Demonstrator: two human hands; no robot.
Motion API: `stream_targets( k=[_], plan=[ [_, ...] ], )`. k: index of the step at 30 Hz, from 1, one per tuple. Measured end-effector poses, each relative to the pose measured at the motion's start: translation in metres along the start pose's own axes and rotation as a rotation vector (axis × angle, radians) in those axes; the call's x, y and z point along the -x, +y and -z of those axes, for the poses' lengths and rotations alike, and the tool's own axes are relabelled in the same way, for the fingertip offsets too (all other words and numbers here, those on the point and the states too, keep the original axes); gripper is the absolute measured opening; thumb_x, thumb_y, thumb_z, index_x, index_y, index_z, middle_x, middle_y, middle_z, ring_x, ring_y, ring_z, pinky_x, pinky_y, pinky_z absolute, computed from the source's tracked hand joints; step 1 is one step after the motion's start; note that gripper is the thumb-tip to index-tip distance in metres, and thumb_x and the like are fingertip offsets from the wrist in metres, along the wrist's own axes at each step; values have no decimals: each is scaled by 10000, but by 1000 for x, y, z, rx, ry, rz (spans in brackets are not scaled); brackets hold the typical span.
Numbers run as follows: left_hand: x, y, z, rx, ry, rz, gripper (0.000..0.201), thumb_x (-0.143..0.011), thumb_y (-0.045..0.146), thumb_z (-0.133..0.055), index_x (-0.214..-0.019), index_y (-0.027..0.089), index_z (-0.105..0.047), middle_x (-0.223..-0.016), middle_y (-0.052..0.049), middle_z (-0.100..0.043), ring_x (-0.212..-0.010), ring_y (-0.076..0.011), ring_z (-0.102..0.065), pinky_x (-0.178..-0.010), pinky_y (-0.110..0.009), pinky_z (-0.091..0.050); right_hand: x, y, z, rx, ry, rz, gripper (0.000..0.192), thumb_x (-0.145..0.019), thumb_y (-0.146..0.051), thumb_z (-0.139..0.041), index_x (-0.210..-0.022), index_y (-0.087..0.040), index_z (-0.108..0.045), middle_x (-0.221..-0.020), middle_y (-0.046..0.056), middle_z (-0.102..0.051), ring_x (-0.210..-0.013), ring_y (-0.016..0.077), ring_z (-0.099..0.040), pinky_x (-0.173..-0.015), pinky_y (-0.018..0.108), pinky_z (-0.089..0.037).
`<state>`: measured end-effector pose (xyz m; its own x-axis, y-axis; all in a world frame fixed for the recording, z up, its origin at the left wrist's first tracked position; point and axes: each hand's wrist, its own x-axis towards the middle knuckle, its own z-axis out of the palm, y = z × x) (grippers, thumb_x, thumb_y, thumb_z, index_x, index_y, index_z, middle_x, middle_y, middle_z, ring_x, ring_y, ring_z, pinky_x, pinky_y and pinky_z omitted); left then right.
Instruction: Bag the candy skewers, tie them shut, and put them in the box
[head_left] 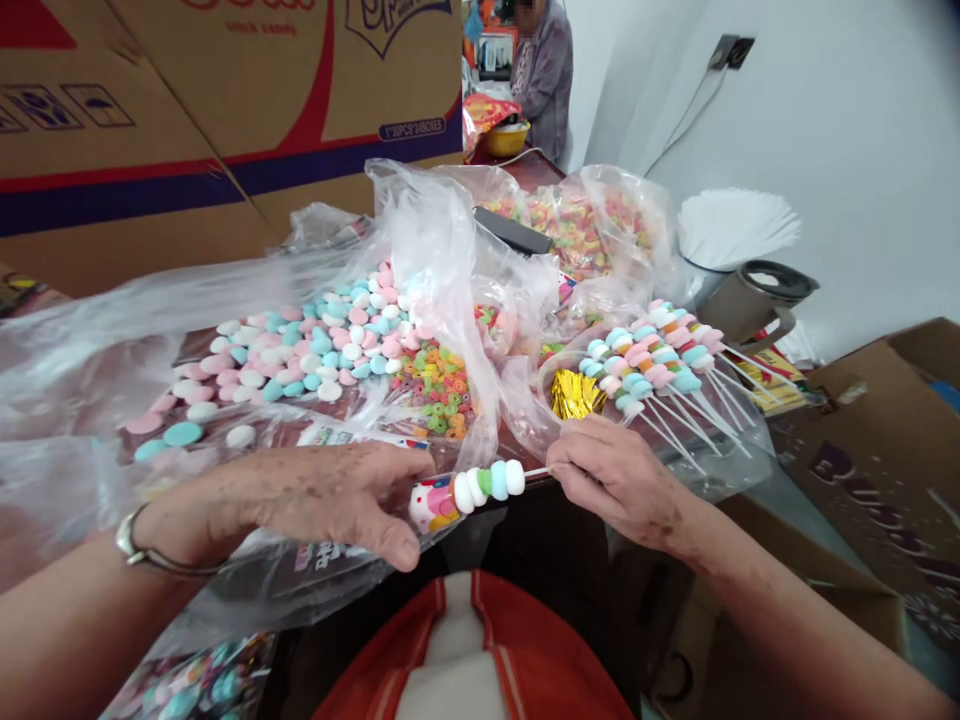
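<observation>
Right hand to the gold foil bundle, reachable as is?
Probably yes. The right hand sits just below the gold foil bundle, with nothing between them but loose clear plastic. But it is pinching the stick of the candy skewer, so it would likely have to let go first.

This was a small candy-packing workshop, hand work done in a plain back room. Big printed cartons [225, 110] marked with box counts were stacked against the table [540, 170], and another open carton [885, 440] stood at the side. Clear plastic bags [420, 250] spread over the table held loose pastel sweets [315, 340] and coloured candy rings [439, 390]. Finished candy sticks [652, 350] lay piled together. Farther back, another person [544, 75] stood at a table.
</observation>
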<state>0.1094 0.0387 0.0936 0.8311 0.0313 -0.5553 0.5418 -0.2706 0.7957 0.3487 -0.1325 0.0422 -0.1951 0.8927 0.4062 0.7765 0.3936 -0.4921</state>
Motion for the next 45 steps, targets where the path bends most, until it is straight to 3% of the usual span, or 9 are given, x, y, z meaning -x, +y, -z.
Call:
stream_targets(
  k=[3,9,14,21,29,33,38,42,45],
  plan=[
    [0,-12,-3,266,-133,137,379,-706,442,-773,-952,190,-631,-708,26,-592,-607,-128,-519,-507,-207,-447,-2,1,2,36,13,62,207,-958,-149,-445,-808,-162,-587,-751,39,-600,-710,160,-497,-693,303,-357],
    [-3,-34,-6,460,-115,148,351,-644,383,-829,-801,168,-599,-551,34,-588,-382,-48,-394,-311,-138,-273,-6,0,9,106,8,189,168,-937,-96,-474,-883,-157,-621,-803,54,-643,-754,174,-534,-722,334,-367],
    [-9,-35,-10,537,-116,144,394,-578,321,-870,-797,179,-574,-578,43,-622,-392,-61,-460,-339,-151,-361,-9,-9,11,165,46,233,173,-913,-55,-488,-892,-157,-627,-790,52,-655,-727,169,-508,-701,339,-373],
    [-16,-26,-19,368,-65,95,384,-603,365,-853,-790,172,-579,-630,66,-544,-531,-87,-473,-464,-185,-388,-13,-13,20,220,1,218,194,-920,-78,-477,-803,-170,-602,-783,58,-634,-724,170,-487,-708,341,-353],
    [-20,-22,-21,183,28,53,422,-656,475,-818,-815,198,-542,-616,79,-478,-550,-101,-433,-471,-196,-351,-15,-20,17,-74,-183,-154,229,-904,-114,-428,-710,-181,-530,-661,-14,-542,-628,123,-461,-625,273,-321],
    [-20,-23,-19,142,18,98,397,-660,449,-812,-810,212,-530,-623,78,-480,-527,-110,-437,-451,-208,-347,-17,-20,21,-125,-236,-245,219,-876,-110,-442,-680,-182,-505,-649,-26,-520,-621,112,-456,-615,255,-313],
    [-24,-21,-22,79,-18,75,416,-670,499,-794,-859,211,-562,-654,65,-514,-551,-120,-458,-471,-220,-337,-19,-22,2,-134,-250,-218,249,-873,-106,-454,-637,-178,-485,-623,-30,-498,-589,106,-426,-595,254,-298],
    [-28,-20,-26,-7,17,37,387,-711,503,-759,-843,210,-544,-660,60,-522,-569,-128,-471,-496,-232,-324,-20,-20,-13,43,-152,-58,262,-907,-128,-447,-668,-171,-545,-657,-4,-528,-623,133,-425,-629,290,-298],
    [-25,-15,-24,8,66,71,418,-690,482,-778,-897,219,-528,-698,61,-533,-579,-132,-482,-501,-229,-324,-21,-19,-10,137,-72,51,279,-944,-154,-435,-710,-163,-587,-687,19,-551,-663,153,-443,-664,310,-314]
  ],
)
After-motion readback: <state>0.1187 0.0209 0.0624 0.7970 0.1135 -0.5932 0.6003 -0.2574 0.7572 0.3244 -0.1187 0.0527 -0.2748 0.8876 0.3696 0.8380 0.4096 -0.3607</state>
